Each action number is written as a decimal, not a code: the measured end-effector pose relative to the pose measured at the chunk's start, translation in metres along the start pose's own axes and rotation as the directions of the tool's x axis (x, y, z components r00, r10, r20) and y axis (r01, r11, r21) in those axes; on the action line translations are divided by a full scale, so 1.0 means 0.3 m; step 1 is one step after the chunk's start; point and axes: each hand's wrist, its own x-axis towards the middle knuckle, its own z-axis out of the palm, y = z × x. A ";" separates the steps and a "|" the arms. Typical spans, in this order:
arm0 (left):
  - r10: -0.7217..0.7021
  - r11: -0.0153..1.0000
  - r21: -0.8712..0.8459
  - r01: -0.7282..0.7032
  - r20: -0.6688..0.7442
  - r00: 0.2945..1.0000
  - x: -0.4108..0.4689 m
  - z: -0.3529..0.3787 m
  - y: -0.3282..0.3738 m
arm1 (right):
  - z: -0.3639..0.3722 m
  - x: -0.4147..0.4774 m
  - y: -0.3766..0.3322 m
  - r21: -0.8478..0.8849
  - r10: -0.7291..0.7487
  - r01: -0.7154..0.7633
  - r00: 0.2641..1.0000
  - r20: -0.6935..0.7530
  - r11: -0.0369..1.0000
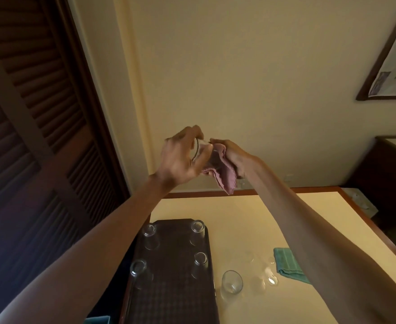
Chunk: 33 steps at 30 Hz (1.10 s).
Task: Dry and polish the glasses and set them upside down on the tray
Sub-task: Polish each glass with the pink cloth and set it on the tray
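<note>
Clear glass [203, 150] sideways; left hand [178, 160] grips it, right hand [233, 153] clutches pink cloth [225, 176]

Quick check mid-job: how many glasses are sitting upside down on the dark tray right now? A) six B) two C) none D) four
D: four stand inverted on the tray: far-left glass, far-right glass, near-left glass, near-right glass.
</note>
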 end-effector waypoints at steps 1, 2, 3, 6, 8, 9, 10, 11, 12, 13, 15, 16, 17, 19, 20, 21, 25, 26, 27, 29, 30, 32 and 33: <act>0.007 1.000 -0.028 -0.007 -0.008 1.000 -0.010 0.008 -0.014 | 0.010 -0.009 0.000 -0.007 0.005 -0.005 1.000 -0.014 1.000; -0.021 0.997 -0.069 0.019 -0.023 1.000 -0.016 0.014 -0.025 | 0.023 0.000 0.003 0.011 -0.008 0.009 0.999 -0.053 1.000; -0.090 0.990 -0.110 0.086 -0.037 0.995 -0.021 0.025 -0.030 | 0.036 0.012 0.011 0.042 -0.042 0.047 0.994 -0.103 0.998; -0.627 0.729 -0.302 0.614 0.065 0.776 0.001 0.035 -0.019 | 0.070 0.032 0.034 0.043 -0.213 0.227 0.955 -0.206 0.973; -0.830 0.406 -0.370 0.835 0.234 0.507 0.017 0.026 -0.016 | 0.083 0.032 0.047 -0.109 -0.337 0.320 0.915 -0.220 0.941; -0.842 0.378 -0.366 0.850 0.246 0.480 0.016 0.026 -0.016 | 0.087 0.032 0.045 -0.151 -0.367 0.341 0.907 -0.207 0.928; -0.831 0.434 -0.359 0.826 0.196 0.521 0.008 0.030 -0.017 | 0.086 0.034 0.044 -0.159 -0.379 0.352 0.903 -0.200 0.922; -0.787 0.542 -0.350 0.764 0.106 0.607 -0.007 0.034 -0.016 | 0.088 0.035 0.038 -0.129 -0.354 0.334 0.916 -0.191 0.934; -0.694 0.683 -0.316 0.659 0.001 0.720 -0.026 0.038 -0.019 | 0.086 0.032 0.029 -0.073 -0.297 0.289 0.938 -0.180 0.955; -0.549 0.820 -0.254 0.513 -0.093 0.831 -0.046 0.039 -0.026 | 0.083 0.029 0.020 -0.020 -0.220 0.220 0.963 -0.156 0.975; -0.251 0.966 -0.109 0.236 -0.161 0.954 -0.070 0.031 -0.039 | 0.071 0.006 0.011 -0.004 -0.063 0.063 0.996 -0.069 0.998; -0.158 0.987 -0.066 0.150 -0.152 0.976 -0.073 0.025 -0.044 | 0.066 -0.001 0.012 -0.036 -0.015 0.013 0.999 -0.036 0.999; -0.111 0.993 -0.052 0.105 -0.135 0.985 -0.076 0.022 -0.051 | 0.066 -0.007 0.013 -0.071 0.009 -0.011 1.000 -0.029 0.997; -0.145 0.988 -0.078 0.137 -0.110 0.983 -0.087 0.027 -0.063 | 0.079 0.005 0.030 -0.055 -0.002 -0.002 0.997 -0.074 0.998; -0.248 0.964 -0.119 0.237 -0.091 0.964 -0.090 0.036 -0.065 | 0.087 0.020 0.043 -0.037 -0.048 0.044 0.992 -0.116 0.998; -0.418 0.896 -0.188 0.402 -0.057 0.906 -0.089 0.044 -0.061 | 0.096 0.033 0.059 -0.047 -0.120 0.114 0.980 -0.161 0.992; -0.847 0.414 -0.361 0.836 0.183 0.499 -0.046 0.044 -0.040 | 0.115 0.078 0.121 -0.174 -0.417 0.385 0.883 -0.217 0.906; -0.840 0.437 -0.345 0.830 0.172 0.514 -0.042 0.041 -0.031 | 0.115 0.077 0.132 -0.152 -0.456 0.431 0.862 -0.223 0.889; -0.814 0.502 -0.326 0.801 0.133 0.565 -0.040 0.036 -0.024 | 0.117 0.072 0.135 -0.129 -0.471 0.453 0.852 -0.229 0.882; -0.726 0.649 -0.281 0.707 0.048 0.686 -0.051 0.029 -0.013 | 0.119 0.063 0.120 -0.085 -0.443 0.435 0.871 -0.214 0.897; -0.665 0.720 -0.263 0.643 0.006 0.747 -0.062 0.027 -0.010 | 0.120 0.055 0.107 -0.047 -0.381 0.380 0.903 -0.198 0.924; -0.486 0.866 -0.185 0.464 -0.094 0.869 -0.081 0.014 -0.013 | 0.109 0.033 0.074 -0.018 -0.206 0.206 0.966 -0.158 0.978; -0.370 0.926 -0.130 0.355 -0.120 0.921 -0.087 0.004 -0.016 | 0.096 0.023 0.062 -0.049 -0.117 0.112 0.985 -0.128 0.993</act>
